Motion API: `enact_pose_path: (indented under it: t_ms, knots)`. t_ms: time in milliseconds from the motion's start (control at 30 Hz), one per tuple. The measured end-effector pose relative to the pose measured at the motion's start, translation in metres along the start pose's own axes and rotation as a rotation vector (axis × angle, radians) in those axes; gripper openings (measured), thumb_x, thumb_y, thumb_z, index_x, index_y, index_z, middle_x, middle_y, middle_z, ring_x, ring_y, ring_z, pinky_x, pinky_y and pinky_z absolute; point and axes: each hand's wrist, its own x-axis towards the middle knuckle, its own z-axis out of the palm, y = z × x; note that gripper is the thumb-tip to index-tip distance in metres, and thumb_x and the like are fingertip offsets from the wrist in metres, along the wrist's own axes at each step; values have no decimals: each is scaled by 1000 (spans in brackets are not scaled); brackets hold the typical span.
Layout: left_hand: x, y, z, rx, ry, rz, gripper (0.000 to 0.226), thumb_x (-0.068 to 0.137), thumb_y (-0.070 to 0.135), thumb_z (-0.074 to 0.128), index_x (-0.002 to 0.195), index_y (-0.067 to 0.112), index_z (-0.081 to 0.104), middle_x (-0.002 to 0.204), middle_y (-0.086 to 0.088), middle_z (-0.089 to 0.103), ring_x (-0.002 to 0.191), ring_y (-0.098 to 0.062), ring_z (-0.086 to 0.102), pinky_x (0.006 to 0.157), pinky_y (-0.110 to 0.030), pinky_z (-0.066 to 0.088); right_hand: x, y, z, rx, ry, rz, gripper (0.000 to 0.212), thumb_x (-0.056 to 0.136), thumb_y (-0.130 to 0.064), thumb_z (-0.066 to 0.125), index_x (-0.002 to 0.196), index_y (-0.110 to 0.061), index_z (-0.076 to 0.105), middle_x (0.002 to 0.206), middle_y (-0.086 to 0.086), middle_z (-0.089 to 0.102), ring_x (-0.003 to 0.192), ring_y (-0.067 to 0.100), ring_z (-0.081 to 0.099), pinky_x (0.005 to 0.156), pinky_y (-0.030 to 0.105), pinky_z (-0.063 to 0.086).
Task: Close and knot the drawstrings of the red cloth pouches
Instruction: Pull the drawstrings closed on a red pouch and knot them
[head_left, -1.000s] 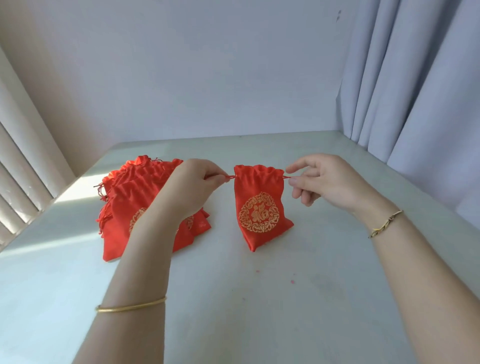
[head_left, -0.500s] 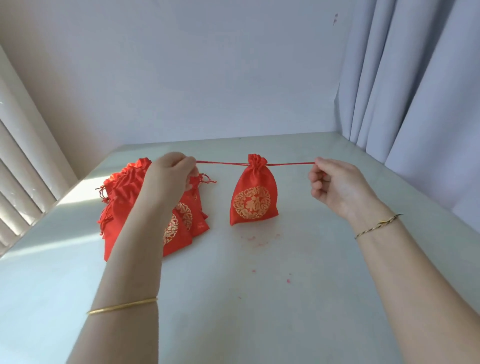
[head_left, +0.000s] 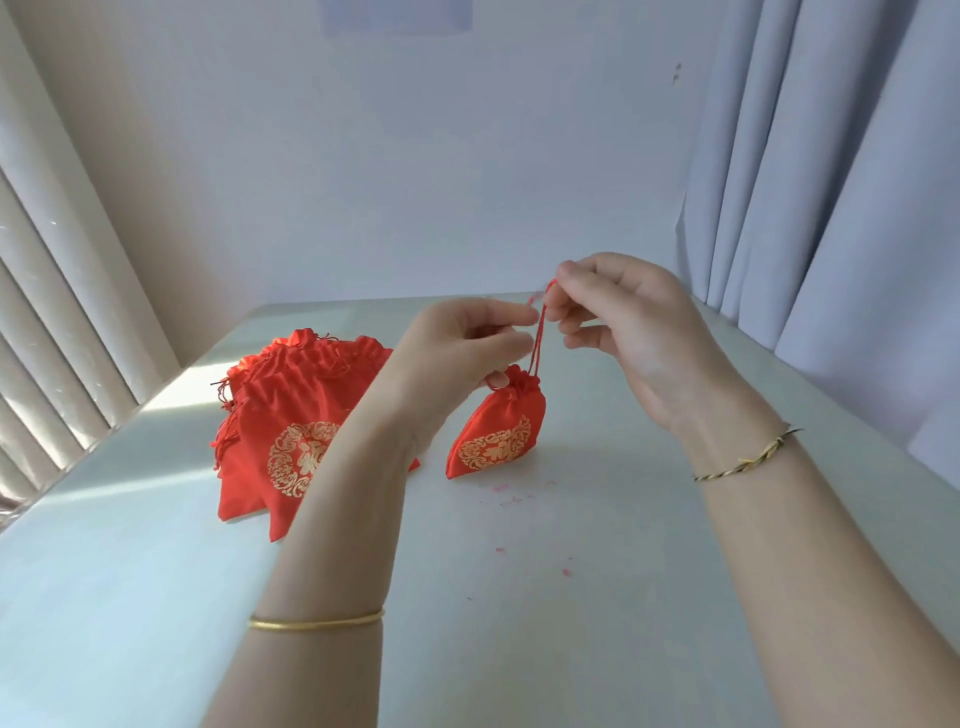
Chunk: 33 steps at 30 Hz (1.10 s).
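Pale table (head_left: 623, 597), red pouch (head_left: 480, 415) cinched shut, gold emblem (head_left: 496, 448), drawstrings (head_left: 538, 343) upright

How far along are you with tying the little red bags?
Done: the red pouch is cinched shut. In hand: the left hand and right hand pinch its drawstrings upright; no knot shows yet. Still to do: the pile of pouches beside it looks untied.

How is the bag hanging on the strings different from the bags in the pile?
The hanging pouch is cinched tight at the top; the pile has wider tops. The hanging pouch dangles by strings the right hand pinches; the pile lies flat on the table. Both are red with gold circles.
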Motion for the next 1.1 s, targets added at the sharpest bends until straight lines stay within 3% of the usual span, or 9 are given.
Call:
enact_pose_path:
  t_ms: [167, 267, 400, 533, 633, 700, 867, 1000, 1100]
  knots:
    - [-3, 4, 6, 139, -30, 40, 9, 87, 11, 63, 89, 9, 71, 67, -4, 60, 50, -3, 44, 59, -21, 42, -4, -5, 6, -78, -12, -61, 26, 92, -23, 54, 69, -21, 65, 69, -11, 64, 69, 1, 55, 68, 20, 44]
    - [-3, 4, 6, 119, 0, 59, 15, 90, 14, 59, 85, 9, 72, 58, 3, 50, 50, -5, 41, 57, -21, 40, -2, -3, 4, -64, 37, -5, 32, 97, -32, 43, 79, -22, 68, 82, -10, 70, 78, 7, 58, 72, 26, 47]
    - [-1, 2, 2, 79, 5, 64, 18, 92, 13, 56, 85, 5, 71, 64, -6, 50, 53, -9, 41, 58, -21, 40, -1, 1, -3, -118, -79, 142, 27, 91, -14, 44, 95, -18, 70, 93, -2, 71, 91, 12, 65, 85, 35, 48]
    - [1, -1, 0, 35, 48, 49, 18, 92, 11, 56, 86, -1, 67, 64, -8, 49, 53, -10, 42, 57, -21, 40, -2, 6, -2, -169, -144, 119, 18, 88, -8, 55, 87, -17, 70, 81, 1, 70, 78, 11, 64, 81, 31, 51]
    - [2, -2, -4, -15, 49, 56, 16, 92, 11, 55, 89, 6, 71, 69, -3, 58, 58, -7, 47, 58, -18, 42, 0, 9, -2, -126, -92, 103, 15, 86, -5, 60, 79, -16, 67, 67, -1, 67, 66, 10, 61, 73, 26, 52]
    - [2, -3, -5, -48, 36, 64, 18, 91, 10, 54, 87, 13, 72, 67, 2, 63, 60, -5, 51, 59, -15, 43, 1, 10, -2, -127, -62, 98, 17, 85, -2, 60, 76, -15, 66, 63, -1, 65, 63, 10, 60, 72, 26, 52]
    - [1, -4, -7, -176, 123, 43, 14, 89, 6, 56, 91, 9, 70, 69, 1, 70, 63, -8, 59, 59, -12, 45, 3, 5, -3, 54, 15, 110, 21, 83, 4, 53, 71, -8, 64, 53, -2, 59, 54, 11, 54, 62, 24, 51]
    - [1, -4, -8, -184, 136, 15, 14, 87, 6, 59, 87, 13, 71, 73, 4, 72, 73, -10, 62, 76, -21, 45, -2, -1, -9, 168, -215, 205, 21, 83, 6, 52, 69, -6, 62, 54, 5, 58, 52, 14, 53, 57, 23, 51]
    - [1, -2, -5, -183, 130, 28, 16, 82, -5, 60, 80, 9, 68, 72, 1, 70, 69, -9, 64, 66, -14, 50, -6, -1, -9, 4, -362, 264, 20, 82, 4, 53, 67, -6, 62, 53, 6, 58, 53, 14, 54, 54, 21, 48]
